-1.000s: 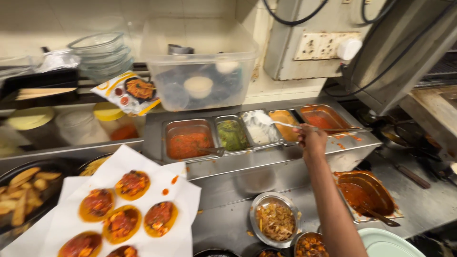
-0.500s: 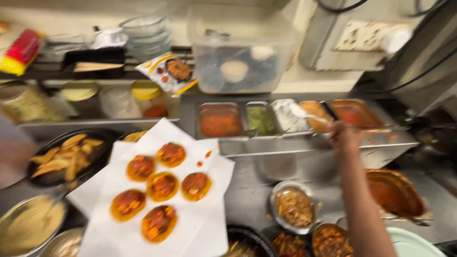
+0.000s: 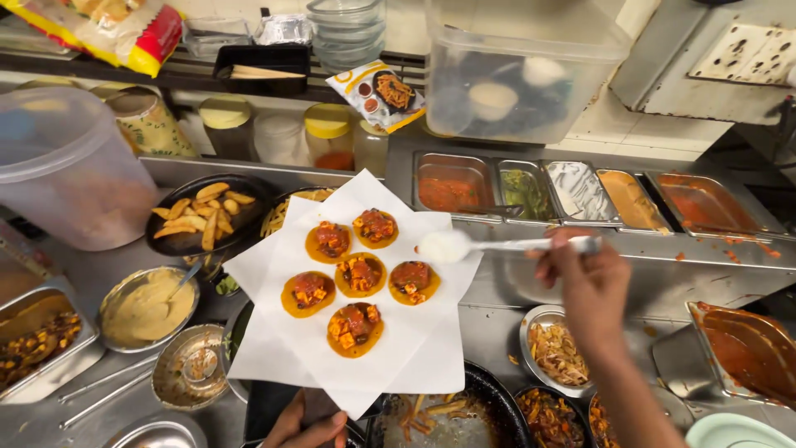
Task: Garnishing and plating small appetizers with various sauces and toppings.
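White sauce heaped on a metal spoon point(image 3: 497, 245), pinched at the handle by the right hand point(image 3: 590, 286), bowl hovering just beside the rightmost tostada. Six small tostadas point(image 3: 358, 275) sit on white paper point(image 3: 414, 348), each with red sauce and diced topping; none shows white sauce yet. Left hand point(image 3: 308, 425) grips the paper's support from below, near edge. Beyond: sauce pans point(image 3: 580, 192) in a row, fries in a dark bowl point(image 3: 203, 217).
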